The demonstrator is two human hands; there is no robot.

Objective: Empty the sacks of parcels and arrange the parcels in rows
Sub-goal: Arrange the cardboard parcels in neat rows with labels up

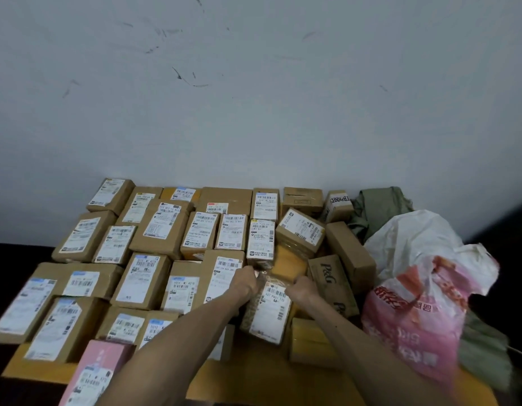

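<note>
So, the rows of boxes (142, 276) were packed tight on the left. The left hand (245, 284) and right hand (301, 288) both gripped the far end of the labelled parcel (271, 313), with the pink sack (415, 312) just right. I'd have set it label-up, square against its neighbours.

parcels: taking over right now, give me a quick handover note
Left hand and right hand both grip the top end of a labelled parcel at the right end of the rows.
Done: most cardboard parcels lie in rows back to the wall.
Left: seat this parcel; the P&G box and boxes near it lie askew. The pink-and-white sack on the right looks bulky, contents hidden. A green sack lies crumpled behind it.
</note>
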